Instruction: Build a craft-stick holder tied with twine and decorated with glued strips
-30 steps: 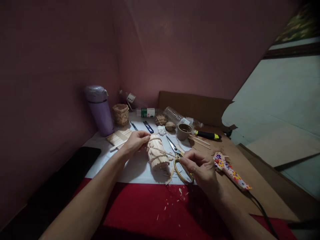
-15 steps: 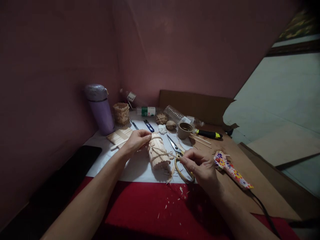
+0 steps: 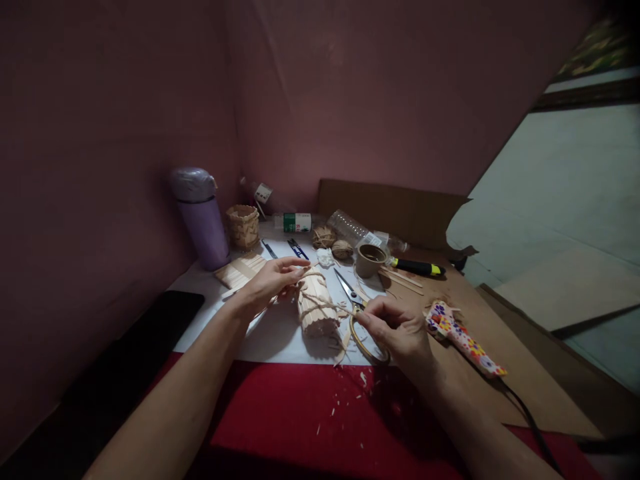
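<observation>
A cup built of pale craft sticks [image 3: 316, 310] lies on its side on the white sheet, bound with crossing strands of brown twine [image 3: 323, 306]. My left hand [image 3: 273, 283] holds the cup by its far left end; some of its fingers are hidden behind the sticks. Between thumb and forefinger, my right hand [image 3: 400, 328] pinches the end of the twine, which runs taut from the cup. Scissors [image 3: 353, 293] with gold handles lie partly open between the cup and my right hand.
Around the work are a purple tumbler [image 3: 203, 223], a finished stick cup [image 3: 243, 227], bundled sticks [image 3: 241, 270], twine balls [image 3: 324, 237], a small brown pot [image 3: 371, 260], a box cutter [image 3: 419, 267] and a flower-patterned corded tool [image 3: 465, 340]. Wood scraps litter the red cloth [image 3: 300, 413].
My left hand has shifted slightly to the right over the cup's end, and its fingers have straightened a little. My right hand stays nearly in place with the twine.
</observation>
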`<state>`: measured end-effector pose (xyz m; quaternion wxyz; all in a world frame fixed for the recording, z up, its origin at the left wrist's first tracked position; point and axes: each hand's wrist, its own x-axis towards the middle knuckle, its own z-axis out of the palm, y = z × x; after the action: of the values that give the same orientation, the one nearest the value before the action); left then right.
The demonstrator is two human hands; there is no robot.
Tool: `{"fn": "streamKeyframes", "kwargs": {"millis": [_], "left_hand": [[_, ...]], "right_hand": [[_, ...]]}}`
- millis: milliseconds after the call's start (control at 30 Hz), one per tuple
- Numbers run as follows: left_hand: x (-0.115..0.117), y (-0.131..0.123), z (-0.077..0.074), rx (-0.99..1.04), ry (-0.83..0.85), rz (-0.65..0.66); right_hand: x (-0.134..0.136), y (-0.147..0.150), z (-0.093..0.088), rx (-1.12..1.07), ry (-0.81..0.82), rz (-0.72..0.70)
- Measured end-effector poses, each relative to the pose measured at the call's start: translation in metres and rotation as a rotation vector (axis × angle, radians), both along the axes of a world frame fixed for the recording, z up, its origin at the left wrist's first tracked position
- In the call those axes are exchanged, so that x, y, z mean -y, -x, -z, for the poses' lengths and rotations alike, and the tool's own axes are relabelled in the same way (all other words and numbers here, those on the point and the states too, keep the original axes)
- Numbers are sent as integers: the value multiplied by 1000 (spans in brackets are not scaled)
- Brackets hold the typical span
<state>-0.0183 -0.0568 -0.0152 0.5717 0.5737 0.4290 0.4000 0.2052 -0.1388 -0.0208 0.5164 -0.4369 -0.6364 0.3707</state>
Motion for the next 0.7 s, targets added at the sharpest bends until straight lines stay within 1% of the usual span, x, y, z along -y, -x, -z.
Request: {"fn": "streamKeyframes", "kwargs": {"millis": [233,367,567,700], "left_hand": [[-2,6,-2,13,37,80],[-4,11,0,-5,12,114],[-5,10,1,-17,27,108],[-4,7,-1,-55,4,99]], "right_hand": [[0,0,0,15,-12,25],[-2,0,1,16,-37,28],[-2,-1,1,7,-24,27],[-2,-1,1,15,-25,30]]}}
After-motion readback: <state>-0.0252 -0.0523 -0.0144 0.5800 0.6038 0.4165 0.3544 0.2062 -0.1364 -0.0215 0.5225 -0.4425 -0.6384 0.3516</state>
